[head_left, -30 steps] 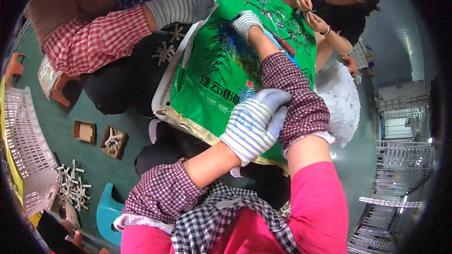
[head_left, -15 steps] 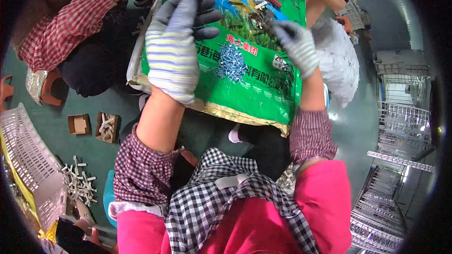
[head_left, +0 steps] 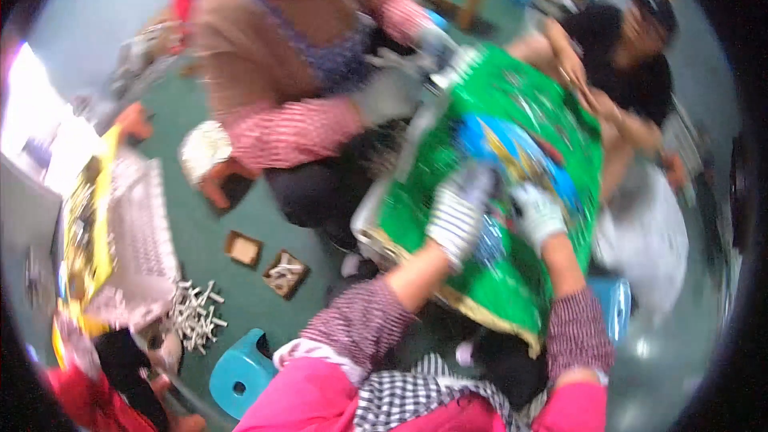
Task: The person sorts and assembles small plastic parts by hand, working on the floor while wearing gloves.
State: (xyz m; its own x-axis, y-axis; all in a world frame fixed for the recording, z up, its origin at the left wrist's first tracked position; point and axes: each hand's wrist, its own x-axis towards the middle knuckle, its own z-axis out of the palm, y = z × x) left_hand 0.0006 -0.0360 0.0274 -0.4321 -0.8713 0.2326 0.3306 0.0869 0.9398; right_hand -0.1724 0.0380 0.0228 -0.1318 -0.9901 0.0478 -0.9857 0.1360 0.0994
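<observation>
A green printed plastic sack point(head_left: 512, 292) is spread out as a work surface in front of me, blue and yellow in its middle. My left hand point(head_left: 464, 206), in a striped glove with grey fingers, is over the sack's middle. Close to its right is my right hand point(head_left: 538, 212), in a similar glove. Motion blurs the fingers of both hands, so what they may hold does not show. A heap of small bluish metal pieces point(head_left: 490, 246) lies between and just below the hands. Dark small parts are scattered farther up the sack, too smeared to name.
Across to the left sits a person in pink-striped sleeves point(head_left: 288, 140); at the far right sits another in black point(head_left: 616, 56). On the floor lie two small boxes point(head_left: 286, 274), white pieces point(head_left: 196, 316), a tipped pale basket point(head_left: 136, 232), a teal stool point(head_left: 240, 372) and a white sack point(head_left: 644, 248).
The view has swung up and left, bringing both co-workers further into it. My hands have come closer together over the sack, near the bluish heap.
</observation>
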